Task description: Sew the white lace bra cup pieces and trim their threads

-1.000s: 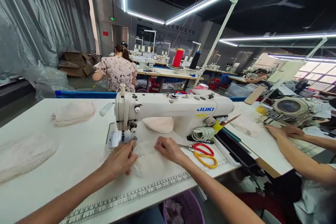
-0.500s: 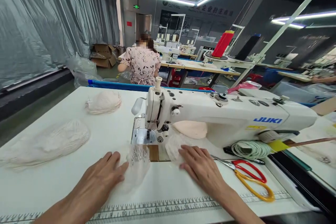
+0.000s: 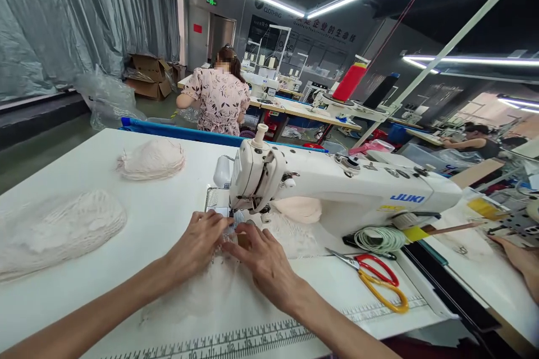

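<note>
At the needle of the white JUKI sewing machine [image 3: 349, 179], my left hand [image 3: 204, 240] has its fingers closed on a sheer white lace fabric [image 3: 202, 286]. My right hand [image 3: 264, 262] pinches the same fabric just to the right, thumb and fingers close to the presser foot. The fabric trails toward me over the white table, and the fingers partly hide its edge at the needle. More white lace [image 3: 295, 235] lies under the machine arm, beside a pale beige cup-shaped pad [image 3: 300, 210].
Scissors [image 3: 381, 286] with red and yellow handles lie at right, near a coil of pale green cord [image 3: 379, 239]. Stacks of lace pieces [image 3: 63, 230] and pale pads [image 3: 151, 160] rest on the left. A ruler strip [image 3: 252, 345] runs along the front. A co-worker [image 3: 221, 95] sits ahead.
Both hands moved inward and forward to the needle, bringing the sheer lace to the presser foot. The camera view shifted slightly, and another person's arm now shows at the right edge.
</note>
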The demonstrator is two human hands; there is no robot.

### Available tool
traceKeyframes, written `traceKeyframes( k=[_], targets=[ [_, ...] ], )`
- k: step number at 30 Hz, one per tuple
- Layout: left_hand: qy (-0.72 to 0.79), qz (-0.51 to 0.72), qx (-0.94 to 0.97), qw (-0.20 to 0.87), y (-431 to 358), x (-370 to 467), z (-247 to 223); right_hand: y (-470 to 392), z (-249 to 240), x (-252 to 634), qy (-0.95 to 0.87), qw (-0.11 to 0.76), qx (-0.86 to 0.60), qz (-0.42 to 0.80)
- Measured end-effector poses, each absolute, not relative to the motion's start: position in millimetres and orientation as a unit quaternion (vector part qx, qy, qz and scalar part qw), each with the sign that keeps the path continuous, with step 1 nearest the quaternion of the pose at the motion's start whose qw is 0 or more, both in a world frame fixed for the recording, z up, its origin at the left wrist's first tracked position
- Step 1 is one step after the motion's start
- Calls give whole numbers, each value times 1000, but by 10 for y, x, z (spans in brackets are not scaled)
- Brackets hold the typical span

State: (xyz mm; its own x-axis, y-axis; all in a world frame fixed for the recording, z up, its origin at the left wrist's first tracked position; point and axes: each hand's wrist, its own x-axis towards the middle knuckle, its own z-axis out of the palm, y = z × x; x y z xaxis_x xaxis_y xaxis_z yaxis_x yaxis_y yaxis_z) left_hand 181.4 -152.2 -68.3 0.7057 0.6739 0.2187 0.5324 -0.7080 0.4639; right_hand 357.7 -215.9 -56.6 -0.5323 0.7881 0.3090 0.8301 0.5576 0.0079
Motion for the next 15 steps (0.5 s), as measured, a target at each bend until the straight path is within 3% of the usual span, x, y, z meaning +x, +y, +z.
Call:
traceKeyframes(
  k=[12,15],
  targets=[
    [397,105,853,321,-1375,1818,-406,-2402,-620,3726,-861,289,-404,-104],
    [404,81,854,318,-1382,1862,-417,-2456,-621,3691,-889,285,-347,-93]
  ],
)
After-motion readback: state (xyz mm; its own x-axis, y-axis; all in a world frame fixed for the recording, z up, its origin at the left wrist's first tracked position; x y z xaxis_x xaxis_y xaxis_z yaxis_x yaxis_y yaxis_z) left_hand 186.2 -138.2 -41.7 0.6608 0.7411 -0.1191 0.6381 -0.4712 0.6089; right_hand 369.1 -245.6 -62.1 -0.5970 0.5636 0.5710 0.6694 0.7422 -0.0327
